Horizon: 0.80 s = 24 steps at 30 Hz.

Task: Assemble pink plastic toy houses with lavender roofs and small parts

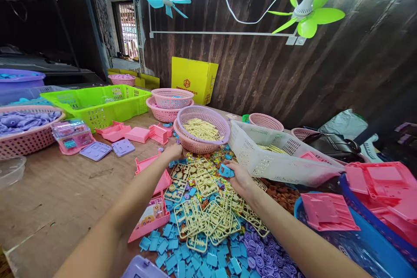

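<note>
My right hand (240, 179) is closed on a small blue plastic piece (226, 170) with an opening in it, above the heap of parts. My left hand (174, 153) reaches down beside the stacked baskets; its fingers are turned away and hidden. Below and between the hands lie cream plastic part frames (206, 184), still on their runners. Blue tray-like pieces (185, 252) and purple spiral discs (260, 254) spread along the near side. Pink plastic panels (151, 216), one with a printed picture, lie under my left forearm.
A purple basket (224, 124) of cream sticks stands ahead. To the right are a white crate (247, 156) and a blue tub (374, 243) with pink parts. A green crate (97, 115), a pink basket (29, 141) and purple squares (96, 151) are on the left.
</note>
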Each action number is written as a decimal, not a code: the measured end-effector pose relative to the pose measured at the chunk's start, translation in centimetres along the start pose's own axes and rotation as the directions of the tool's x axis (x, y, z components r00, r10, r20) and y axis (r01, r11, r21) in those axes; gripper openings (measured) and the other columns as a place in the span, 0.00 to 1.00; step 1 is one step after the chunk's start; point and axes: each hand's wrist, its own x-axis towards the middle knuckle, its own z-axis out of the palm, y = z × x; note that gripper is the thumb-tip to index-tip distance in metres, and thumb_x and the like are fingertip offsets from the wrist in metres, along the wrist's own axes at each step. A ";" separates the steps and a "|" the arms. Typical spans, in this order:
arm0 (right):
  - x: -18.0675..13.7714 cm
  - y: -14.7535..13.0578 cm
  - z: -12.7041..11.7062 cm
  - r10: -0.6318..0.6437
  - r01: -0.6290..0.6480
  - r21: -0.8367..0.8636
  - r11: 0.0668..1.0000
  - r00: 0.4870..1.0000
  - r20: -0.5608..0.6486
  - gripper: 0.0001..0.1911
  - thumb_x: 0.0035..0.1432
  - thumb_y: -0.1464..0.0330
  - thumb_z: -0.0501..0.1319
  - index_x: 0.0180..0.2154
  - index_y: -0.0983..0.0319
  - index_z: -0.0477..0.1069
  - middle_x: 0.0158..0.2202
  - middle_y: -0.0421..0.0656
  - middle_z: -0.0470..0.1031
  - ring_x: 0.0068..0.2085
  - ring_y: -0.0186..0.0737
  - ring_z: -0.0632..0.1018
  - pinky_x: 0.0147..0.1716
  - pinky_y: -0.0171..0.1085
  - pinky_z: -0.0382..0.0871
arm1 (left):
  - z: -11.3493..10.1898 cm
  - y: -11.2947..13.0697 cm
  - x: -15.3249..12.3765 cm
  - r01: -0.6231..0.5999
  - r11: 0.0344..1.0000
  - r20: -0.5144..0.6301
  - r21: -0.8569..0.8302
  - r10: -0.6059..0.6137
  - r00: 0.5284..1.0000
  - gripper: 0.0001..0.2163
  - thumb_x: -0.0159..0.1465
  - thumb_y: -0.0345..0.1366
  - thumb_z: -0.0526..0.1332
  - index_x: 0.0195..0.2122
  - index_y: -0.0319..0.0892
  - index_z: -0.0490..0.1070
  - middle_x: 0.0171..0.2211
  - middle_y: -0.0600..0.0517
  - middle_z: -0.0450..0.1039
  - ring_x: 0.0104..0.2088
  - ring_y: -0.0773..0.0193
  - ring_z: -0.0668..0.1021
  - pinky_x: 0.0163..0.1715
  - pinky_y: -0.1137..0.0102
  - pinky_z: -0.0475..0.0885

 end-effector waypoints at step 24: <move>-7.4 -0.1 -2.8 0.243 -0.160 -0.351 0.923 0.947 0.209 0.13 0.47 0.58 0.64 0.29 0.60 0.65 0.16 0.30 0.57 0.16 0.27 0.58 0.15 0.29 0.48 | -0.1 6.4 -9.9 -0.214 0.937 -0.108 -0.278 0.190 0.976 0.05 0.52 0.28 0.54 0.26 0.36 0.70 0.21 0.56 0.67 0.25 0.69 0.69 0.24 0.76 0.61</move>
